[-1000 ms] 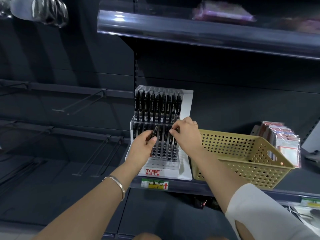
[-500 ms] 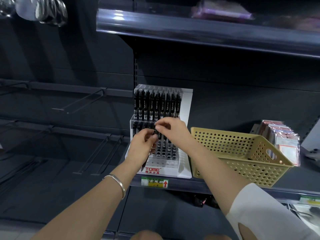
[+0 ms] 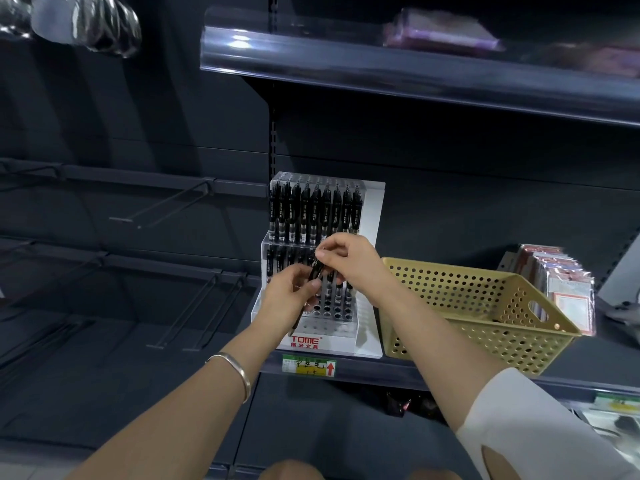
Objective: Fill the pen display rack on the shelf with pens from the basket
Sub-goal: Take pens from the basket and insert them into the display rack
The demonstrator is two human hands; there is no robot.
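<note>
One wide-angle head-worn view faces the shelf (image 3: 381, 371) from close in, angled slightly down, pen display rack (image 3: 370, 220) mid-frame.

My left hand (image 3: 289, 301) curled its fingers round a pen (image 3: 316, 270). My right hand (image 3: 346, 258), just above, pinched the pen's upper end. Both forearms reached forward.

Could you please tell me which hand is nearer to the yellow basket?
Right. The right hand, pinching a pen, is just left of the yellow basket; the left hand, also gripping it, is further left.
</note>
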